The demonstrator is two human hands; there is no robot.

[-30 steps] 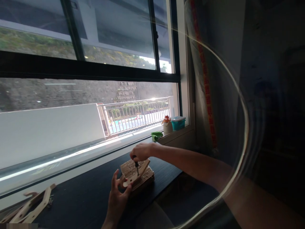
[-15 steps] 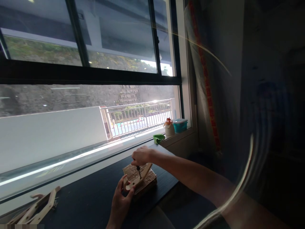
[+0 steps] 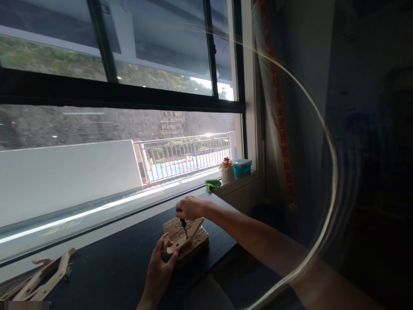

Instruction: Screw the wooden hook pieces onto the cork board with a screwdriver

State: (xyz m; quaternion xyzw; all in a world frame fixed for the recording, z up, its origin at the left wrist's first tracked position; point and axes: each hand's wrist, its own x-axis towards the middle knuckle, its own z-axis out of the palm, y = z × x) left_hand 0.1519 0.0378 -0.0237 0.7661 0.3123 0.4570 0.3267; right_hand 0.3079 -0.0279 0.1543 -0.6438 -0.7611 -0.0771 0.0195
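My right hand point(image 3: 189, 207) is closed around the dark handle of a screwdriver point(image 3: 183, 224), its palm over the top. The screwdriver stands nearly upright, its tip down on a pale wooden piece point(image 3: 194, 230) with holes and a curved hook at its near end. My left hand point(image 3: 160, 266) grips that hooked end between thumb and fingers. Beneath the piece lies a wooden block point(image 3: 173, 229) with a rough, grooved top, resting on the dark table. Whether a screw sits under the tip is too small to tell.
More pale wooden pieces point(image 3: 55, 275) lie at the left of the dark table point(image 3: 109, 262), with small metal parts beside them. A green cloth point(image 3: 213, 185), a bottle with an orange top point(image 3: 226, 170) and a teal box point(image 3: 241, 168) are by the window.
The camera view has shifted slightly, so everything sits a little further left or higher. Both hands keep their holds, and the screwdriver stays on the wooden piece.
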